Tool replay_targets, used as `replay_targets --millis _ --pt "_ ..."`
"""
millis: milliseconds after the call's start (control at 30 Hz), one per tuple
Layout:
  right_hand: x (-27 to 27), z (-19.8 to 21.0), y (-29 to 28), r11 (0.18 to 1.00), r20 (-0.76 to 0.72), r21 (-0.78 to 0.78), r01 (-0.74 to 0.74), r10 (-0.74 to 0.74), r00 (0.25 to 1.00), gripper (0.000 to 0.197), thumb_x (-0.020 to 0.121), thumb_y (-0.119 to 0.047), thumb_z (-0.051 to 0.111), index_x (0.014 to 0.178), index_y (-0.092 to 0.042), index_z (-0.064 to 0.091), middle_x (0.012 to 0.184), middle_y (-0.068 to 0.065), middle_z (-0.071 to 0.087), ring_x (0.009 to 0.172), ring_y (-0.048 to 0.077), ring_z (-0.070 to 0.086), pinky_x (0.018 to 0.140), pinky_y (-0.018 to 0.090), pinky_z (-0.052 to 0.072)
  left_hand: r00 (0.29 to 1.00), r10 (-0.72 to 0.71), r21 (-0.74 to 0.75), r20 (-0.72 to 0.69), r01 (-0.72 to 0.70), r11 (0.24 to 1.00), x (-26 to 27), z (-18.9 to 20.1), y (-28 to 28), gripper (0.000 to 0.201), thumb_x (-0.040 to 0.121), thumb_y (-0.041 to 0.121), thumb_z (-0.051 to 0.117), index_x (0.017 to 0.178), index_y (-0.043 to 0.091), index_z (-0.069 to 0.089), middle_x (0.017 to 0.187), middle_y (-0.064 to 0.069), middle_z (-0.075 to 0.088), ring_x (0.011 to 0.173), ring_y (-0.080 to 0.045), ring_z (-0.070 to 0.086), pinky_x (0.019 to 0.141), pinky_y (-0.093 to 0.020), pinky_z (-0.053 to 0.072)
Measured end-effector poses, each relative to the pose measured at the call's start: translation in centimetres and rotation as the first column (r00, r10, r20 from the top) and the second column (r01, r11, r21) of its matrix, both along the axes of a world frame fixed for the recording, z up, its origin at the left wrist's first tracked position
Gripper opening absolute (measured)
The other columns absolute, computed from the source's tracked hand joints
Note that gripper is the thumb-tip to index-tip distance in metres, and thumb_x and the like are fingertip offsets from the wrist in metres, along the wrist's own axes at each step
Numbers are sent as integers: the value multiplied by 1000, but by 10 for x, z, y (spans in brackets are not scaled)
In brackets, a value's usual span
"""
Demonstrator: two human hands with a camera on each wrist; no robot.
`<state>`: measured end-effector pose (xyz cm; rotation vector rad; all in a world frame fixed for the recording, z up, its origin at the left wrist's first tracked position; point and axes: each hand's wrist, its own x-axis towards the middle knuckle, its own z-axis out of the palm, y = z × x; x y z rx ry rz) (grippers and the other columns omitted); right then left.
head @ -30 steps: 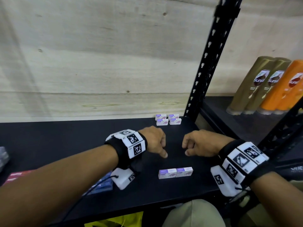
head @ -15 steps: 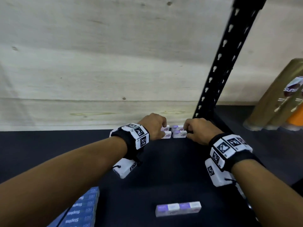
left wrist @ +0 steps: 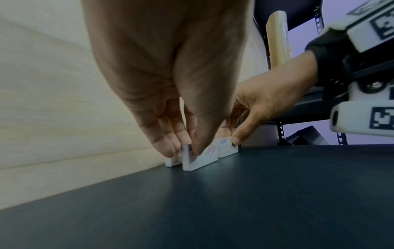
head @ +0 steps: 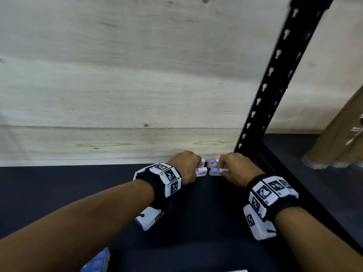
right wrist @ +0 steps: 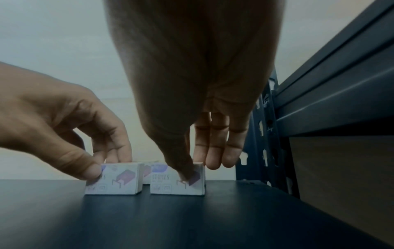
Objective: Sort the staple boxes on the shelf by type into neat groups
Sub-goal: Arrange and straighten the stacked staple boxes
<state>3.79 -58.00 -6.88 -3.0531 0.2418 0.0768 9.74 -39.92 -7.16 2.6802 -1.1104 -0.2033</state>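
Pinching two small white-and-purple staple boxes at the back of the black shelf (head: 59, 193), hard against the plywood wall (head: 117, 75) and just left of the black upright (head: 275, 85). Four boxes are sitting there in a two-by-two block; the front pair is what the hands are working on.

Left hand (head: 184, 165) is reaching in palm-down, wrist raised, thumb on the near face and fingers dropping behind the front-left box (right wrist: 115, 178), so its grip is closing round that box. Right hand (head: 233, 166) is mirroring it: thumb pressing on the printed front of the front-right box (right wrist: 178, 180), fingers hanging down behind and at its right end. Both boxes are resting flat on the shelf, a narrow gap showing between them.

Handling guess: thin card cartons, light but dense for their size, stiff enough for a firm pinch, corners likely crushing if squeezed hard. Faces are looking smooth, so I'd be taking each across its short depth, front to back, low down, and sliding rather than lifting to keep the row square.

Blue staple packs (head: 96, 262) are lying at the shelf's near-left edge, well apart from this group.
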Motion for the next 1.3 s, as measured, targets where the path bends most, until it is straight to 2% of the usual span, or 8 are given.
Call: replay_targets --millis 133,233,333,400,500,700,1033,1300 --pt "-15 5 5 1000 -16 15 3 -3 1000 4 90 -22 64 90 -26 63 102 -1 63 98 24 62 79 32 50 999 -6 -20 -42 5 1000 -10 7 7 27 83 3 61 108 12 65 110 -6 64 98 -25 62 79 -30 53" --pt "-34 10 12 1000 -43 27 -11 13 999 7 89 -22 65 86 -27 64 98 -4 63 92 19 62 76 28 49 998 -12 -33 -67 10 999 -25 11 18 25 82 5 62 104 16 66 108 -2 65 97 -21 63 76 -28 51" --pt "-57 16 21 999 -85 31 -37 39 996 5 87 -21 66 86 -26 66 95 -6 65 89 15 63 76 27 52 993 -23 -33 -118 19 999 -44 16 33 23 84 10 64 106 17 66 109 -1 65 96 -19 63 79 -28 53" --pt "-72 18 24 998 -102 40 -42 46 994 5 86 -23 67 87 -26 65 93 -9 65 87 13 63 79 28 54 989 -41 -28 -143 37 999 -58 17 43 21 85 12 66 105 17 67 107 0 66 94 -17 63 75 -26 52" --pt "-94 21 30 998 -141 46 -36 43 989 11 84 -24 70 83 -31 60 93 -11 64 88 12 63 80 28 54 987 -64 -15 -145 63 998 -80 19 58 18 84 14 67 102 18 67 102 2 67 90 -16 63 71 -25 51" --pt "-131 29 44 997 -236 45 -60 69 969 13 83 -28 72 83 -32 60 96 -11 63 91 11 63 85 30 54 980 -93 -8 -174 93 996 -111 17 78 18 83 15 67 101 20 68 99 5 68 87 -14 65 77 -30 57" --pt "-176 21 64 998 -279 -15 -53 47 959 10 86 -24 66 85 -33 61 97 -10 62 94 13 63 71 22 42 970 -104 17 -218 110 994 -146 10 99 19 83 14 65 100 22 69 95 8 70 85 -11 66 77 -28 57" --pt "-181 29 66 999 -297 21 -46 51 953 7 88 -28 67 89 -33 62 99 -10 62 95 12 62 82 25 50 955 -77 35 -286 91 995 -152 11 102 20 82 15 68 101 22 68 94 10 70 83 -9 65 75 -26 56"
